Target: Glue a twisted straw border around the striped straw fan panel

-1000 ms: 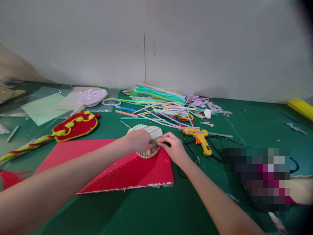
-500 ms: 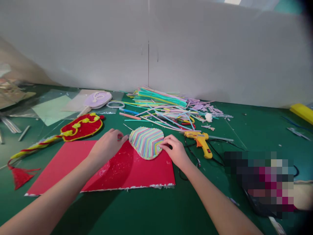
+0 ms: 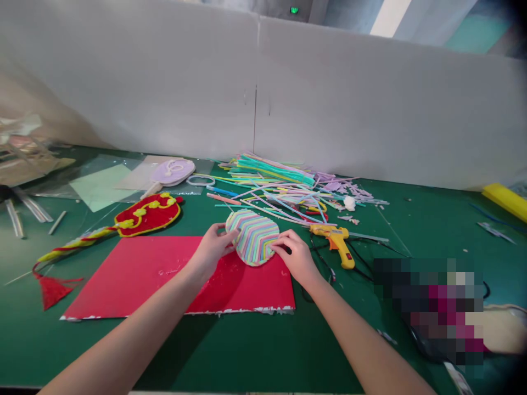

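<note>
Two bare hands held a striped disc [image 3: 252, 236] over the far right part of a red board [image 3: 152, 280], which lay on a green tabletop [image 3: 255, 362]. The disc's far edge reached past the board, above the green surface. Its broader side faced the grey partition [image 3: 164, 82], and its narrower, rounded end pointed toward the person; length and breadth looked so alike that the long axis was hard to judge. The face was turned up, covered in narrow strips set side by side in pink, lavender, mint, pale blue and cream, with yellow near the right edge. The strips bent partway along, making a zigzag pattern. The left hand [image 3: 214, 248] gripped the left edge, thumb lying on the striped face. The right hand [image 3: 294, 252] pinched the opposite edge between thumb and fingertips. Just beyond the right hand lay a yellow glue gun [image 3: 340, 244], its nozzle pointing left. A loose heap of pastel stems [image 3: 275, 170] spread out behind the disc. To the left, near the board's far edge, rested a red velvety ornament [image 3: 150, 214] trimmed in yellow, its twisted handle ending in a red tassel [image 3: 55, 291].
</note>
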The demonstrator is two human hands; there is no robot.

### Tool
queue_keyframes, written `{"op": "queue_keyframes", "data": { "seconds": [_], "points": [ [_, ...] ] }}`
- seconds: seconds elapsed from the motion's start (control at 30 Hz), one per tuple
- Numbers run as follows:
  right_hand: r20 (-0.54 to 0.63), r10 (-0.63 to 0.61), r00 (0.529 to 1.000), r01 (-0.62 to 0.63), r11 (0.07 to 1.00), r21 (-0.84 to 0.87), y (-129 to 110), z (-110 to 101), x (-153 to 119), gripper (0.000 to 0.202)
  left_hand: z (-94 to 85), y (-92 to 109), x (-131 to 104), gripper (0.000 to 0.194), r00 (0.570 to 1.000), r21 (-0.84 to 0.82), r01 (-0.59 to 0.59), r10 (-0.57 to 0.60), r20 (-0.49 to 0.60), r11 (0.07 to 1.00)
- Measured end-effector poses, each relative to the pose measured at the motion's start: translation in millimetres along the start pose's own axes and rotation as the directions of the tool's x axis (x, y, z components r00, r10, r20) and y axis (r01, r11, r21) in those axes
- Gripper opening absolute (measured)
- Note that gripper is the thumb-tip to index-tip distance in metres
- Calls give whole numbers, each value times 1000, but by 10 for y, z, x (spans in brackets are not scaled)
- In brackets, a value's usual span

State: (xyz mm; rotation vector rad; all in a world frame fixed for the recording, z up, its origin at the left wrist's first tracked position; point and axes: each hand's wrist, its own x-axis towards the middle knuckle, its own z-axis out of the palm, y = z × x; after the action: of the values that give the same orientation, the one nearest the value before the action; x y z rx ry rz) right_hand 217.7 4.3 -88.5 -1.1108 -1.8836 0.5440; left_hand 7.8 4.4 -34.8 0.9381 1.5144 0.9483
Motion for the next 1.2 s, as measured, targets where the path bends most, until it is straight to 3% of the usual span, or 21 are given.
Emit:
{"op": "queue_keyframes", "data": {
  "seconds": [0.2, 0.43, 0.73, 1.07, 1.2],
  "points": [
    [27, -30, 999, 32, 998, -57, -14, -63, -3, 13, 50, -91, 42, 23, 1000, -141, 14, -10, 26, 990],
    [252, -115, 961, 154, 978, -143, -41, -280, 16, 21, -33, -106, 121, 33, 998, -260, 47, -33, 58, 964],
    [254, -104, 962, 126, 990, -71, -57, -298, 10, 13, -117, 20, 169, 43, 985, -235, 100, -63, 163, 967],
    [299, -233, 925, 281, 951, -131, -366, -207, -62, 8, -297, 114, 335, 60, 885, 92, 33, -72, 460, 995],
    [325, -217, 920, 283, 944, -169, -384, -138, -99, 8, -314, 66, 456, 55, 883, 333, -219, 41, 468, 917]
  ]
}}
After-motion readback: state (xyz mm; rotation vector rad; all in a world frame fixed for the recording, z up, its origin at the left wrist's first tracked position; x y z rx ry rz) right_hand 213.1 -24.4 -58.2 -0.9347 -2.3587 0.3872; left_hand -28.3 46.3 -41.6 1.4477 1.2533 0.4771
